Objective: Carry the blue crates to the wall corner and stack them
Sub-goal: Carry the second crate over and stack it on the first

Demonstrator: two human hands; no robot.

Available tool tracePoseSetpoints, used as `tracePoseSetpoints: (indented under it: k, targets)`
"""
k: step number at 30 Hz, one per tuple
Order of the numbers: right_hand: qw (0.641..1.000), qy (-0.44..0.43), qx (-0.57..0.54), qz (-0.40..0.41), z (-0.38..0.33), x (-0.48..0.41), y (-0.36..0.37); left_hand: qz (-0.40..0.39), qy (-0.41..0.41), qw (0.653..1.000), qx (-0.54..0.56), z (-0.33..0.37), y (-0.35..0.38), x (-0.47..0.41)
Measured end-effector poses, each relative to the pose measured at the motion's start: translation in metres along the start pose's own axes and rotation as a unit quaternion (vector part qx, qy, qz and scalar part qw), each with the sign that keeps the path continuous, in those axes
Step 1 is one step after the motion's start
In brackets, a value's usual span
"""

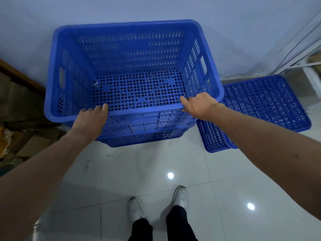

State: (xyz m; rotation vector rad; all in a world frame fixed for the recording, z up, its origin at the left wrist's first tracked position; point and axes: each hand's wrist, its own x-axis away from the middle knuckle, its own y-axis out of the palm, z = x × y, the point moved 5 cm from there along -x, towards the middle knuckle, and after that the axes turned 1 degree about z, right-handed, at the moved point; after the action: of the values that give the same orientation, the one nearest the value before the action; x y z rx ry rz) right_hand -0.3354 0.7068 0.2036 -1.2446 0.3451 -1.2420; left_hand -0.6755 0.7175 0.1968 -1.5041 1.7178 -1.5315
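A large blue perforated crate point(121, 54) stands upright against the wall, nested on top of another blue crate point(144, 138) whose lower wall shows beneath it. My left hand point(90, 120) grips the near rim of the top crate, fingers curled over the edge. My right hand point(199, 105) grips the same rim further right, near the crate's corner. The top crate is empty inside. A third blue crate point(264, 105) lies upside down on the floor to the right, its ribbed bottom facing up.
A pale wall point(156, 9) runs behind the crates. Cardboard boxes point(29, 143) and a wooden edge crowd the left side. A metal frame point(298, 54) stands at the far right. My feet in white shoes point(180, 199) stand on glossy white floor tiles.
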Motion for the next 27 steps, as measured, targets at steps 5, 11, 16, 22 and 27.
tracePoseSetpoints:
  k: [5, 11, 16, 22, 27]
  targets:
    - [0.998, 0.025, -0.011, -0.054, -0.011, 0.008, 0.004, -0.042, -0.035, 0.998, 0.007, 0.006, 0.009, 0.010]
    - [0.975, 0.133, -0.156, -0.091, -0.033, 0.031, -0.009, -0.107, -0.079, 0.991, 0.018, 0.021, 0.003, 0.025]
    - [0.936, 0.118, -0.306, -0.131, -0.060, 0.075, -0.039, -0.168, -0.005, 0.973, 0.158, 0.040, -0.023, 0.061]
    - [0.884, 0.180, -0.392, -0.181, -0.086, 0.166, -0.067, -0.180, 0.049, 0.938, 0.291, 0.063, -0.078, 0.115]
    - [0.857, 0.241, -0.414, -0.189, -0.088, 0.230, -0.088, -0.144, 0.072, 0.940, 0.300, 0.082, -0.135, 0.131]
